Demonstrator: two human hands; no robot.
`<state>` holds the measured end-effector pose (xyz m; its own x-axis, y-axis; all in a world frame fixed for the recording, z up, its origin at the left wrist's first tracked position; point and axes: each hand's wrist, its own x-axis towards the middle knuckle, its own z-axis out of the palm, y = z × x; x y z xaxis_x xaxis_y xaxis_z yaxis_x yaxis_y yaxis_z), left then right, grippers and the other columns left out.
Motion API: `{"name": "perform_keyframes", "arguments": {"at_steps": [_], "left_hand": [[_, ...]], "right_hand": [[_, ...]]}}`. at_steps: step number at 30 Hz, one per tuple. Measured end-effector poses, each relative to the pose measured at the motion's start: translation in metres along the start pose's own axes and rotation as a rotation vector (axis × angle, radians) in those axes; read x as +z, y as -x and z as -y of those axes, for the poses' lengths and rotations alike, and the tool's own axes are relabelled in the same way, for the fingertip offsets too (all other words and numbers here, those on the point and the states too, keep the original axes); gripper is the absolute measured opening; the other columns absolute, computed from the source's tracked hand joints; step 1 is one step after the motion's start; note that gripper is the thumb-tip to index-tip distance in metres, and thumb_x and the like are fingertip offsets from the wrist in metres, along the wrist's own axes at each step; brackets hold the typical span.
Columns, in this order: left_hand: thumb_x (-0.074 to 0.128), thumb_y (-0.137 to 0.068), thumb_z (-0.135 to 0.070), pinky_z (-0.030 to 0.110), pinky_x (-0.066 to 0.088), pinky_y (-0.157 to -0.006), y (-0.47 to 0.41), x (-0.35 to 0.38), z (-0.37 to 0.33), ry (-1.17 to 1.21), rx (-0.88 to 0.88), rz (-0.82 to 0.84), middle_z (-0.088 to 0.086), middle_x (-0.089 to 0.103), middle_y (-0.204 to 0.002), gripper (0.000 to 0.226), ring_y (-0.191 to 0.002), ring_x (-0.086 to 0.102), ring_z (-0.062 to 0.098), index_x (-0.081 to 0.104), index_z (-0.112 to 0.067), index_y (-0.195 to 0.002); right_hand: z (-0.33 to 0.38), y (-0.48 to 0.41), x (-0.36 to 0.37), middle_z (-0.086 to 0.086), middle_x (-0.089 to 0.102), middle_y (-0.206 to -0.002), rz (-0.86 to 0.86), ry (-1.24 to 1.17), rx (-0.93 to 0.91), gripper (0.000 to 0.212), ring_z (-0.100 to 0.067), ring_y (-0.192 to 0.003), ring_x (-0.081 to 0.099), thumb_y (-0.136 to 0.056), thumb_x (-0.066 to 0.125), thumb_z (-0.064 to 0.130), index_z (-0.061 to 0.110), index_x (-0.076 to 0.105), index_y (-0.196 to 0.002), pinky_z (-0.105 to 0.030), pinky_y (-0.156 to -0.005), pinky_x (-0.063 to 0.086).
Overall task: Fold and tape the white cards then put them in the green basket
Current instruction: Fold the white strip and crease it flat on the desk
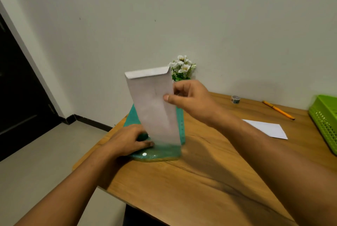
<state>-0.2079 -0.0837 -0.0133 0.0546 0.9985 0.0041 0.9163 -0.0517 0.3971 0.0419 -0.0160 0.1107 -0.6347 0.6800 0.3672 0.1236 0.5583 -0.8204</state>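
Pinching a white card [153,105] upright between thumb and fingers [177,90], the right hand [193,98] holds it over the teal mat [164,151], likely for folding. The left hand [127,140] grips a small green object [144,136] there, apparently steadying the mat. The green basket [324,116] waits at three o'clock on the tabletop [200,180].

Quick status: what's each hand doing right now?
Left hand: grips a dark green object on the teal mat.
Right hand: pinches the white card, held upright.

Wooden table [200,180] fills the lower right. Teal board [164,151] with a dark green knob [144,136] lies at centre. White flowers [183,65] sit above it, against the wall [182,7]. Orange pencil [278,110] lies on the table at right. Dark door [18,80] at the left edge.
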Motion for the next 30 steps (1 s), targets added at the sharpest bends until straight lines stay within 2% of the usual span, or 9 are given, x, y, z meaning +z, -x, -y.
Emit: {"name": "perform_keyframes", "arguments": {"at_steps": [4,7,9,12,16,19,22,26,30], "left_hand": [[0.071,-0.086,-0.052,0.03,0.053,-0.092,-0.006,-0.014,-0.003,-0.033,-0.037,0.09,-0.024,0.063,-0.121,0.031,-0.105,0.059,-0.003,0.06,-0.051,-0.114],[0.07,-0.09,-0.021,0.025,0.046,-0.103,-0.016,-0.032,-0.016,0.05,-0.019,0.064,-0.021,0.05,-0.139,0.054,-0.123,0.05,0.0,0.052,-0.049,-0.133],[0.065,-0.094,-0.013,0.026,0.045,-0.105,-0.027,-0.041,-0.038,0.133,0.047,-0.104,-0.017,0.05,-0.14,0.054,-0.126,0.049,0.0,0.052,-0.042,-0.137],[0.059,-0.102,-0.024,0.037,0.055,-0.098,-0.048,-0.047,-0.085,0.343,0.162,-0.351,-0.005,0.066,-0.117,0.041,-0.108,0.063,0.007,0.052,-0.039,-0.139],[0.044,-0.105,-0.045,0.042,0.058,-0.086,-0.079,-0.03,-0.157,0.905,0.143,-0.116,0.007,0.074,-0.107,0.045,-0.095,0.072,0.023,0.04,-0.04,-0.149],[0.053,-0.103,-0.041,0.04,0.058,-0.088,-0.103,-0.005,-0.195,1.09,0.1,-0.029,0.002,0.071,-0.101,0.038,-0.094,0.07,0.016,0.063,-0.024,-0.135],[0.062,-0.099,-0.031,0.03,0.058,-0.084,-0.128,0.027,-0.215,1.12,0.086,-0.039,-0.009,0.075,-0.103,0.028,-0.093,0.069,0.005,0.073,-0.021,-0.123],[0.068,-0.098,-0.021,0.026,0.058,-0.085,-0.161,0.071,-0.218,1.106,0.015,-0.089,-0.002,0.069,-0.128,0.039,-0.107,0.068,0.006,0.063,-0.016,-0.136],[0.069,-0.096,-0.03,0.038,0.052,-0.103,-0.182,0.104,-0.208,0.646,-0.055,-0.234,0.0,0.056,-0.146,0.056,-0.132,0.053,0.019,0.052,-0.018,-0.148]], "right_hand": [[0.019,0.0,-0.035,-0.022,0.074,-0.094,-0.112,-0.064,-0.072,0.014,-0.017,-0.074,0.065,-0.098,0.068,0.005,-0.004,0.075,-0.105,-0.02,-0.062,0.052],[0.017,0.004,-0.065,-0.012,0.076,-0.094,-0.201,-0.042,-0.086,0.014,-0.022,-0.076,0.068,-0.098,0.067,0.006,0.008,0.077,-0.107,-0.028,-0.062,0.057],[0.008,0.007,-0.085,-0.012,0.076,-0.097,-0.267,-0.031,-0.057,0.017,-0.026,-0.085,0.071,-0.098,0.067,0.005,0.015,0.077,-0.107,-0.036,-0.067,0.062],[-0.012,0.019,-0.111,-0.01,0.075,-0.103,-0.368,-0.036,0.017,0.021,-0.023,-0.094,0.073,-0.097,0.066,0.001,0.014,0.075,-0.111,-0.035,-0.073,0.064],[-0.044,0.044,-0.133,-0.007,0.074,-0.103,-0.47,-0.102,0.162,0.025,-0.024,-0.099,0.071,-0.097,0.062,-0.008,0.012,0.077,-0.097,-0.032,-0.076,0.064],[-0.07,0.065,-0.141,-0.008,0.072,-0.114,-0.542,-0.169,0.263,0.037,-0.021,-0.103,0.069,-0.093,0.055,-0.02,0.008,0.08,-0.093,-0.024,-0.072,0.062],[-0.096,0.085,-0.148,-0.01,0.072,-0.118,-0.638,-0.286,0.363,0.036,-0.025,-0.106,0.071,-0.095,0.055,-0.017,0.01,0.078,-0.1,-0.028,-0.074,0.064],[-0.132,0.104,-0.153,-0.012,0.072,-0.118,-0.703,-0.548,0.544,0.028,-0.028,-0.1,0.077,-0.1,0.062,0.001,0.01,0.064,-0.126,-0.043,-0.082,0.064],[-0.153,0.11,-0.146,-0.023,0.069,-0.124,-0.676,-0.812,0.668,0.033,-0.035,-0.098,0.077,-0.105,0.059,0.026,0.007,0.057,-0.132,-0.045,-0.076,0.065]]}}
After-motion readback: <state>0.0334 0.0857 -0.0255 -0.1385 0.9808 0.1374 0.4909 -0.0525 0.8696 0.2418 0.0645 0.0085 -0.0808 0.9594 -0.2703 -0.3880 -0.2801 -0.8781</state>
